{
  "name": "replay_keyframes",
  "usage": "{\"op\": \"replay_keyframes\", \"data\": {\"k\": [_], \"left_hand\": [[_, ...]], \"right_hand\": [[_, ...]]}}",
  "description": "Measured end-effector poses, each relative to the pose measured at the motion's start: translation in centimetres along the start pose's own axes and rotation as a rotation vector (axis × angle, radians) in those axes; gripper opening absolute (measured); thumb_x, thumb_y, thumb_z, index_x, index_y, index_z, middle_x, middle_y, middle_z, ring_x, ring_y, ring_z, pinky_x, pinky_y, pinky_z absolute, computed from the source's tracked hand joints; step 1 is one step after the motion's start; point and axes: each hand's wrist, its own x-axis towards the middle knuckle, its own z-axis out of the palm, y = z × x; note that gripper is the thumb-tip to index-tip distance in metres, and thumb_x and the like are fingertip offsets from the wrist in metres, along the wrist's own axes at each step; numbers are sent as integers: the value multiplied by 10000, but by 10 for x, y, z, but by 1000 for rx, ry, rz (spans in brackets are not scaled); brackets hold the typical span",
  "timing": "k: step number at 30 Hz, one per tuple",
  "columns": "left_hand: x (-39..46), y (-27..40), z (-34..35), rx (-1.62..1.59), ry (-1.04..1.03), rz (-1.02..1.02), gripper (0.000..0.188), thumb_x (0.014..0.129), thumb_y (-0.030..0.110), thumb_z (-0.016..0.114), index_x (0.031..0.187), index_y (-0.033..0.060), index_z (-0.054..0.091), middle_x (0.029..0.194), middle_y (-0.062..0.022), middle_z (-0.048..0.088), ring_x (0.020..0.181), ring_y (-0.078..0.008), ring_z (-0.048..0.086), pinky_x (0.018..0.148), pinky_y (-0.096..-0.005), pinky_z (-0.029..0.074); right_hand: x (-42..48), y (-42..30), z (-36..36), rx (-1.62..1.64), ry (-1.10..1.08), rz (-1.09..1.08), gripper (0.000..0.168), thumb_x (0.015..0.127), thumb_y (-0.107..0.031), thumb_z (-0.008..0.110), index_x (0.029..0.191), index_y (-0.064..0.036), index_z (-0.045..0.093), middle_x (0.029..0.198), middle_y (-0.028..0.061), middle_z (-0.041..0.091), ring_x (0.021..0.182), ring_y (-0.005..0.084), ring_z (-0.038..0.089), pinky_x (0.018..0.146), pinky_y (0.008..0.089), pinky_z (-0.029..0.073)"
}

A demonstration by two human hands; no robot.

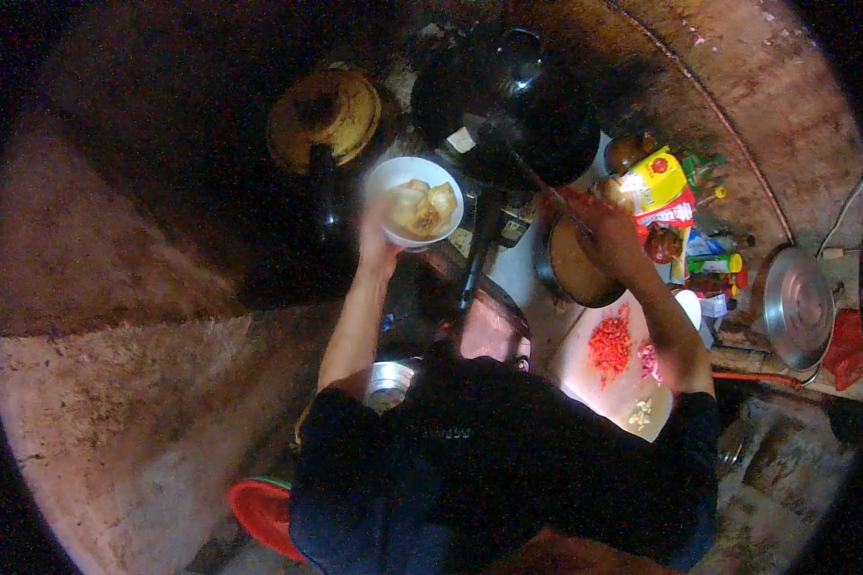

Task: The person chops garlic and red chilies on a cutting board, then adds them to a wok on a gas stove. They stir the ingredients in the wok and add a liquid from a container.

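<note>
My left hand (377, 241) holds a white bowl (454, 224) by its left side and underside. Inside the bowl are several pale, browned pieces of food that look like fried tofu (424, 205). In my right hand (608, 233) is the long thin handle of a cooking spatula (536, 180), which reaches left over a dark wok (561, 93). A pale square piece of food (462, 140) lies at the spatula's blade end, just above and right of the bowl. The wok's inside is too dark to make out.
Right of the wok stand a brown pot (582, 266), a yellow seasoning packet (658, 176) and several bottles (719, 264). A cutting board (582, 366) bears chopped red pepper (610, 346). A round wooden lid (359, 118) lies left; a metal lid (798, 309) leans far right.
</note>
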Motion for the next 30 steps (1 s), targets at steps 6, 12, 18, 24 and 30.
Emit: {"op": "replay_keyframes", "data": {"k": [6,12,18,24,30], "left_hand": [[-13,11,12,-41,29,-33,531,883,380,529,1287,43,461,1202,-125,575,1083,-245,585,842,-365,522],[-10,4,4,-87,66,-42,574,864,427,543,1306,75,442,1241,-127,549,1073,-269,591,808,-408,544],[-2,-1,-7,-54,54,-66,565,857,436,548,1289,85,452,1218,-121,560,1058,-256,597,776,-404,554],[0,-5,-10,-33,75,-79,564,854,450,540,1278,87,463,1197,-104,573,1042,-241,600,751,-398,555],[-12,4,2,-2,88,-87,558,859,456,527,1277,91,470,1200,-100,572,1051,-243,596,765,-406,551]], "right_hand": [[16,-8,0,4,-171,264,528,782,-159,604,1298,-194,500,983,175,636,850,372,624,721,465,506],[16,-6,11,-216,30,181,497,809,-221,591,1296,-195,491,857,175,641,773,356,633,673,458,509],[24,9,15,-197,-144,364,458,837,-264,574,1285,-191,513,889,163,644,757,357,634,649,451,511],[17,16,29,22,-8,140,411,831,-234,588,1238,-179,563,1011,158,639,851,368,625,726,461,501],[23,-25,9,128,-131,221,419,814,-188,595,1231,-167,559,1077,174,624,920,371,613,791,447,489]]}}
